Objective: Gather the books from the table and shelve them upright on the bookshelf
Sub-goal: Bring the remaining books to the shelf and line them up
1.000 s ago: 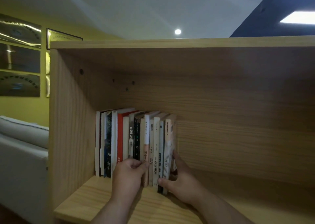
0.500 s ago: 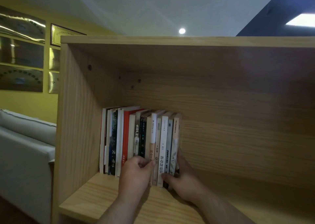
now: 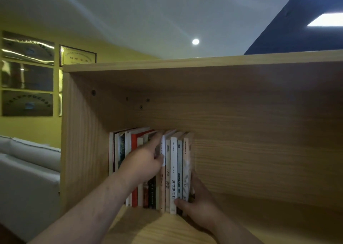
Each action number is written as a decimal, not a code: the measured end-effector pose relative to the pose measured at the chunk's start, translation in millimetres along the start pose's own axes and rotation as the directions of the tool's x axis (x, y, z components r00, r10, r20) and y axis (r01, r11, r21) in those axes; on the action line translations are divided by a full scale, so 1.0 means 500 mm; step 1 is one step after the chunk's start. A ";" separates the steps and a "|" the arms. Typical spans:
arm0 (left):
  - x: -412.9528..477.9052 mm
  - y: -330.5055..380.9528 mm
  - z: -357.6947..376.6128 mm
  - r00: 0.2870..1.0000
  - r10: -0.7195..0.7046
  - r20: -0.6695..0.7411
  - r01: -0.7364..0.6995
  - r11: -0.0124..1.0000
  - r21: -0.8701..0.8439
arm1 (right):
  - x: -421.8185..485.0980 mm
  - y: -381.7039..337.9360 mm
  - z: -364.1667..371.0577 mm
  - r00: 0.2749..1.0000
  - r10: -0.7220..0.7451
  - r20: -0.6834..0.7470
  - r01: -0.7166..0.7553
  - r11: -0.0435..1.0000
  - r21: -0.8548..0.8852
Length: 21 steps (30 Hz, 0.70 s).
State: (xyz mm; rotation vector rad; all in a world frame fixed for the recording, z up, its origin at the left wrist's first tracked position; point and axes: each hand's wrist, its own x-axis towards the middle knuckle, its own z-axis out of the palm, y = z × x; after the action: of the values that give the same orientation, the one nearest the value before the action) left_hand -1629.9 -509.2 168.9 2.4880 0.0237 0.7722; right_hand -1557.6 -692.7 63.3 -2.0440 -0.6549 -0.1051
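Observation:
A row of several books [image 3: 174, 169] stands upright at the left end of a wooden bookshelf [image 3: 83, 151], spines facing me. My left hand [image 3: 144, 162] lies high against the middle spines, its fingers stretched up toward the top of a white-spined book [image 3: 163, 147]. My right hand [image 3: 198, 204] grips the bottom of the rightmost books, with the thumb on the spines and the fingers round the outer cover of the last beige book [image 3: 186, 162]. My left forearm hides the lower spines of the left-hand books.
The shelf board [image 3: 269, 221] runs on to the right of the books under a low top panel [image 3: 204, 63]. A grey sofa [image 3: 27, 162] stands left of the bookshelf. Framed plaques [image 3: 27, 74] hang on the yellow wall.
My left hand has risen from the foot of the spines to their upper part, fingers now stretched out. My right hand stays at the base of the rightmost books. The view has shifted.

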 end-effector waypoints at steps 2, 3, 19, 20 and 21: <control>0.008 0.004 -0.012 1.000 0.014 0.021 -0.016 0.996 0.084 | 0.001 -0.003 -0.003 1.000 0.016 0.008 -0.016 1.000 0.015; 0.011 0.005 -0.014 1.000 0.018 0.012 -0.019 0.996 0.091 | 0.002 -0.003 -0.003 1.000 0.020 0.016 -0.020 0.999 0.025; -0.011 0.003 0.007 0.981 0.027 -0.190 -0.020 0.999 0.039 | 0.010 0.011 0.000 0.999 0.034 0.022 -0.034 0.999 0.002; -0.019 0.002 0.012 0.971 0.058 -0.233 -0.047 0.998 0.053 | 0.010 0.010 0.000 0.999 0.037 0.023 -0.038 0.999 0.007; -0.029 0.004 0.017 0.961 0.077 -0.265 -0.071 0.997 0.033 | 0.010 0.010 0.000 0.999 0.043 0.020 -0.043 0.999 0.006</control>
State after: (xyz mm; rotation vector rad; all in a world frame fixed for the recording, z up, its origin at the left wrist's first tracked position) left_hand -1637.7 -517.7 156.4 2.3999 0.0365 1.1398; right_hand -1550.7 -692.4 61.1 -2.0541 -0.6220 -0.0576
